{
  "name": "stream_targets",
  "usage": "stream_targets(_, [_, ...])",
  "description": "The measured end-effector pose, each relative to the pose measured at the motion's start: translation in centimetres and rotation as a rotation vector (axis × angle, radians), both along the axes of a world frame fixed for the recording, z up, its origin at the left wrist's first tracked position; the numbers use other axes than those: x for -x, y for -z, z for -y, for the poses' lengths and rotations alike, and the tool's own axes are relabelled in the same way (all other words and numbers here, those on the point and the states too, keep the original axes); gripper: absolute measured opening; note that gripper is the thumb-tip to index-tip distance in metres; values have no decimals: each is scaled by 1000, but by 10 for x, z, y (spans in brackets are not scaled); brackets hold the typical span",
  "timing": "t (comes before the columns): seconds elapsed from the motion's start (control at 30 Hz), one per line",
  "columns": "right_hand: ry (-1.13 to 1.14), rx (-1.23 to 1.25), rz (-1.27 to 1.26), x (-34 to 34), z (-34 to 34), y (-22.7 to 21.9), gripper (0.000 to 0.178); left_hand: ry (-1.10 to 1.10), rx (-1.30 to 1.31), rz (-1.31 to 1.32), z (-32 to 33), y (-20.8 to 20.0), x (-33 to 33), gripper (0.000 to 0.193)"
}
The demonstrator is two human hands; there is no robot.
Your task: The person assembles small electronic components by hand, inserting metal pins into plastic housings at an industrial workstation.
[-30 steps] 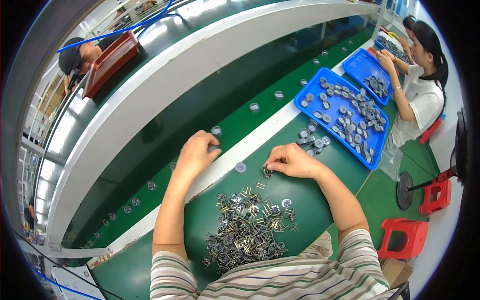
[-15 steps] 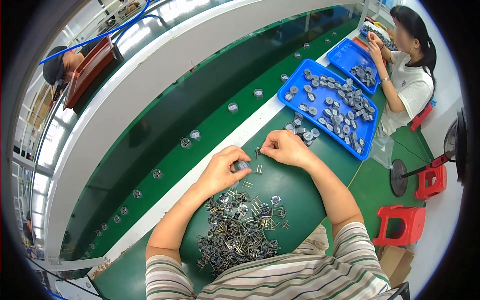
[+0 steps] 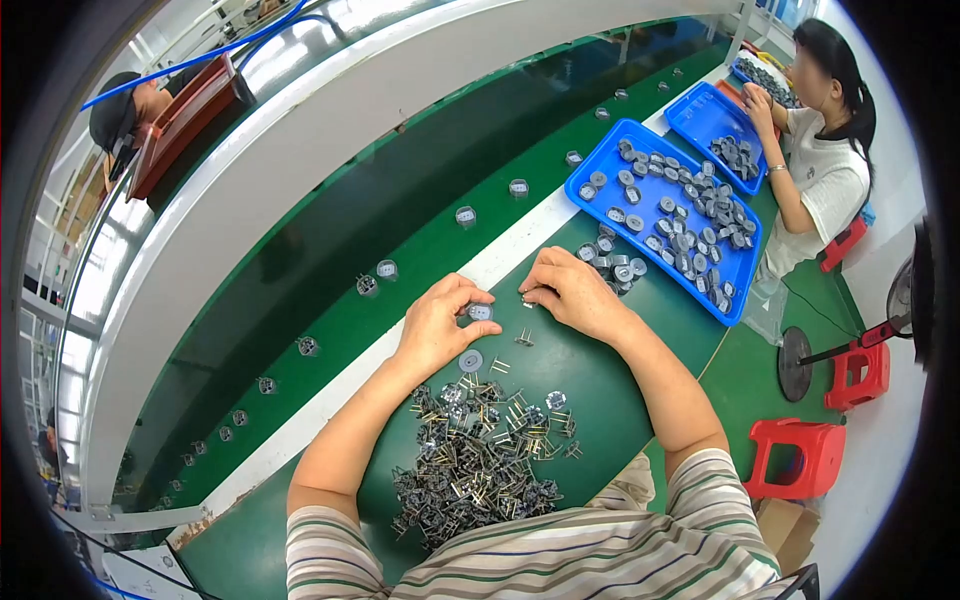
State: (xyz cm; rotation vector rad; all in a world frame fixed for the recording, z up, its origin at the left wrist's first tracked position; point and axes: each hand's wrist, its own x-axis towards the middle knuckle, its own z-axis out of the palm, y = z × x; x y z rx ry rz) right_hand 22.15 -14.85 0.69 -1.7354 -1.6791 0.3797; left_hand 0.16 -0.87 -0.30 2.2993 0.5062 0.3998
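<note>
My left hand holds a grey round plastic housing between thumb and fingers, with its slotted face showing. Just to the right, my right hand pinches a small metal-pinned part, mostly hidden by the fingertips. A grey round cap lies on the green table below my left hand. Between the hands and the pile, a loose pinned part rests with its prongs up. Nearer my body spreads a heap of small pinned parts, dark with brass-coloured prongs.
Grey housings cluster beside a blue tray holding many more. Beyond a white ledge, a green conveyor belt carries spaced-out housings. A co-worker sits at the far right by another blue tray. Red stools stand on the floor.
My left hand has moved slightly up and away from the grey cap, which now shows fully. The pinned part in my right fingers has tipped from upright and shows less.
</note>
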Motion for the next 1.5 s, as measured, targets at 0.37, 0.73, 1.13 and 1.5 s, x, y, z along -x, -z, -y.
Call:
stream_targets(0.37, [-11,41,-37,2,-4,1,8,-1,43,32,-6,0,-1,37])
stream_targets(0.73, [-65,-160,-68,32,-19,12,12,-44,-43,76,6,3,-4,34])
stream_targets(1.13, [-11,23,-306,31,-11,9,22,-54,70,33,3,-2,-2,34])
stream_targets(1.5, [-313,264,-135,13,4,-19,20,-494,-399,-98,-73,1,31,27])
